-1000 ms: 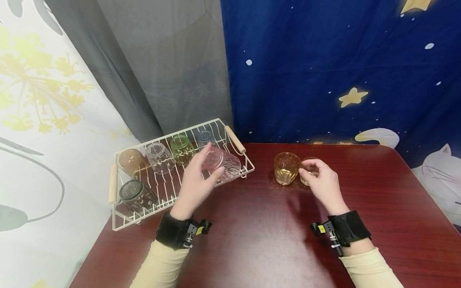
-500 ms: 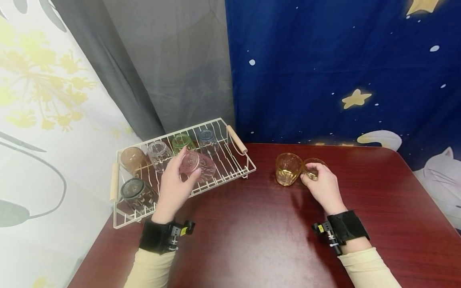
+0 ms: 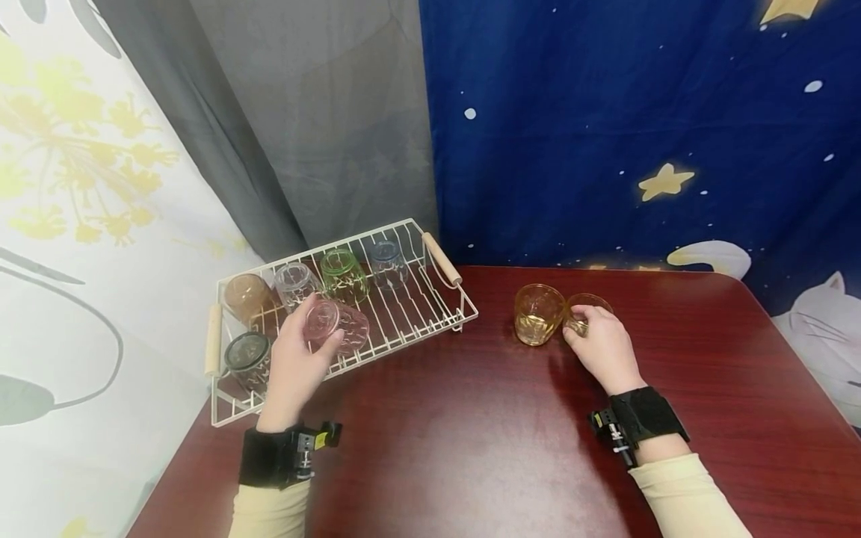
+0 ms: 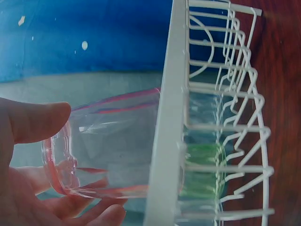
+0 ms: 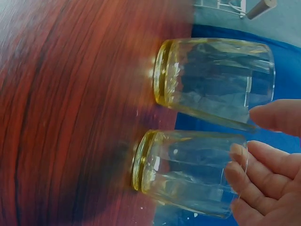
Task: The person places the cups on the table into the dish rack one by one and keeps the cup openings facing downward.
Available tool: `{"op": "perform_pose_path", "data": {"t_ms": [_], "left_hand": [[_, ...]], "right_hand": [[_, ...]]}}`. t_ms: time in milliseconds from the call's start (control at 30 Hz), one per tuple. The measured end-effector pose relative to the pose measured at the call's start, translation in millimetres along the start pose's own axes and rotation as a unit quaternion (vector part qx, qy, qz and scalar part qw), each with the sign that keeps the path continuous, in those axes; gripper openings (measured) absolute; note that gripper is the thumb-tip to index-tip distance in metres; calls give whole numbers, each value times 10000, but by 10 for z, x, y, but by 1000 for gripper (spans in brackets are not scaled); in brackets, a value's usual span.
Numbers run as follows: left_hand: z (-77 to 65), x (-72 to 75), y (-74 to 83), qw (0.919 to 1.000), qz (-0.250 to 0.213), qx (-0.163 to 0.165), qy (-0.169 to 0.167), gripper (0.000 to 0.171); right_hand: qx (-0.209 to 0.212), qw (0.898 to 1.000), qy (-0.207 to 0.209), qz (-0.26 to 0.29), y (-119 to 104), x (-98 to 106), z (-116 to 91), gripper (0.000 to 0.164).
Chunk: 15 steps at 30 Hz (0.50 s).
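My left hand (image 3: 296, 366) holds a pink glass (image 3: 350, 330) by its base, thumb on one side and fingers on the other. The glass is tilted, base toward the palm, over the front of the white wire rack (image 3: 417, 336). In the left wrist view, part of the rack covers its mouth end. On the table, my right hand (image 3: 605, 347) is at the rim of the right yellow glass (image 5: 188, 174), thumb apart from the loosely bent fingers. Fingertips show through that glass. A second yellow glass (image 3: 538, 317) stands upright close to the thumb.
Upturned glasses stand in the rack: amber (image 3: 245, 295), clear (image 3: 294, 280), green (image 3: 344, 276), blue (image 3: 388, 265) and dark grey (image 3: 245, 359). Wooden handles (image 3: 442, 258) rise at its ends. Curtains (image 3: 605, 134) hang behind the dark red table (image 3: 457, 433).
My left hand has carried the pink glass leftward along the rack's front, uncovering the green and blue glasses. The right hand has shifted slightly right; both yellow glasses stay on the table.
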<state>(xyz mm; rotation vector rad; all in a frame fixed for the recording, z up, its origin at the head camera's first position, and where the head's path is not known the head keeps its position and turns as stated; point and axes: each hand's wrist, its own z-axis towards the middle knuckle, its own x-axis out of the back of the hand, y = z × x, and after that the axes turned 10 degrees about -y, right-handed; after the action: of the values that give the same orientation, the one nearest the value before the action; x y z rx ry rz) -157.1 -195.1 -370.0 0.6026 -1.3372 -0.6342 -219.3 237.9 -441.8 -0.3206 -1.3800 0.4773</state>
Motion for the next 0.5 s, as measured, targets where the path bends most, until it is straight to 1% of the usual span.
{"op": "perform_pose_path", "data": {"t_ms": [100, 300, 500], "left_hand": [[-20, 34, -32, 9999, -48, 126, 47, 69], [-37, 66, -118, 9992, -62, 167, 360, 69], [-32, 45, -211, 9983, 237, 195, 495, 70]], "right_hand": [[90, 9998, 61, -190, 4, -18, 5, 39], [193, 9987, 225, -403, -6, -39, 4, 34], [266, 9976, 247, -598, -23, -41, 6, 33]]}}
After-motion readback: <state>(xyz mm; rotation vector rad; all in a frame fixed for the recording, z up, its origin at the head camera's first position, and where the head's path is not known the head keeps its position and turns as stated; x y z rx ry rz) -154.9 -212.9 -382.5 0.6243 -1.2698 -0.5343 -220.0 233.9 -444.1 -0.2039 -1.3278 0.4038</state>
